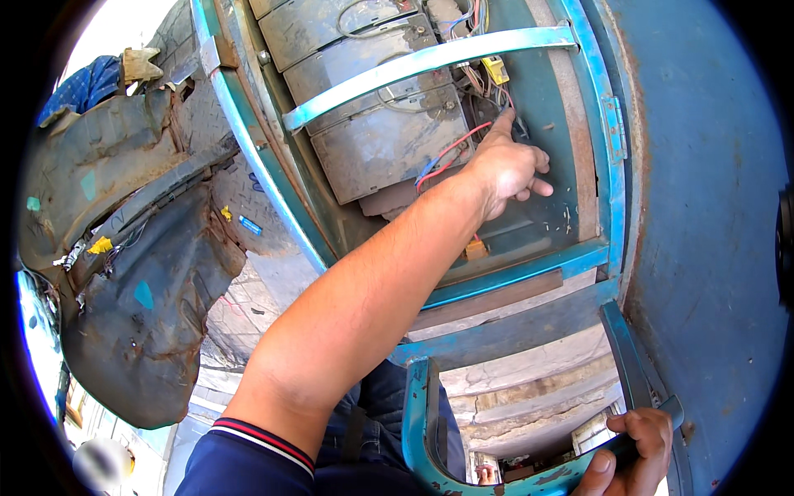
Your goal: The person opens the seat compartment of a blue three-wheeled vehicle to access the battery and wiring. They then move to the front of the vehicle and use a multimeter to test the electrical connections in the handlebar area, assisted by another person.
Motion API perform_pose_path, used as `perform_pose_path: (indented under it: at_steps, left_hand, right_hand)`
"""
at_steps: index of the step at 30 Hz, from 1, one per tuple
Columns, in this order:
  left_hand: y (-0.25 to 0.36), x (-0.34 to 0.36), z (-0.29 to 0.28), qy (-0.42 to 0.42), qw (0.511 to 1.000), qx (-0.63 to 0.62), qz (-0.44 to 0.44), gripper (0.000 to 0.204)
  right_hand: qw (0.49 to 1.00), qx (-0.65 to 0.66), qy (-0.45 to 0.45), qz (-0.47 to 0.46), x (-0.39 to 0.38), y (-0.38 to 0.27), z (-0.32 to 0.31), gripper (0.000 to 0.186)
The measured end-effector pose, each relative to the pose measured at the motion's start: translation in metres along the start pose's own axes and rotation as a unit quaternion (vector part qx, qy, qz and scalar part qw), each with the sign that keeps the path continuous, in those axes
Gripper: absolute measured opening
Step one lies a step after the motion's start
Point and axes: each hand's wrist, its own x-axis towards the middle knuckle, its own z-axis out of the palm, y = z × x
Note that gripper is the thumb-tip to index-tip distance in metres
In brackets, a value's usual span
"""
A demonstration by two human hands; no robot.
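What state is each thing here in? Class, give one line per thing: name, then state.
Left hand, forefinger extended, other fingers loosely curled
Right hand, closed around the curved blue rail
Curved blue rail, paint chipped
Grey batteries, dusty, side by side
Red wire, bent
Yellow connector, beside loose-looking wires
Dark grey sheet, creased, dirty

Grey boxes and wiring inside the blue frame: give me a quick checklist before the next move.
1. Right hand braced on the blue curved rail: ok, fingers around it.
2. Left hand clear of the blue crossbar: ok, they appear apart.
3. Left fingertip touching the wires: cannot tell.
4. Red wire tucked away: not ok, it curves exposed by the nearest grey box.
5. Yellow connector fully mated: cannot tell.
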Motion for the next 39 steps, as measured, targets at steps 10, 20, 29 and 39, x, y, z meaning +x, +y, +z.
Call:
perform_pose_path:
  at_steps: [10, 20, 29, 39]
  left_hand:
    - [0.001, 0.003, 0.009, 0.069, 0.993, 0.097, 0.022, 0.094]
    - [0.011, 0.017, 0.005, 0.227, 0.87, 0.418, 0.131, 0.056]
    - [0.02, 0.055, -0.016, 0.247, 0.884, 0.363, 0.163, 0.04]
    - [0.061, 0.059, -0.001, 0.027, 0.665, 0.746, 0.036, 0.057]
  right_hand:
    - [1.0, 0.005, 0.017, -0.005, 0.001, 0.002, 0.001, 0.037]
    - [1.0, 0.0, -0.017, -0.004, 0.003, 0.004, -0.007, 0.034]
    - [0.998, -0.019, -0.057, 0.011, 0.013, -0.002, -0.012, 0.026]
    - [0.998, -0.032, -0.031, 0.054, 0.013, -0.005, -0.006, 0.018]
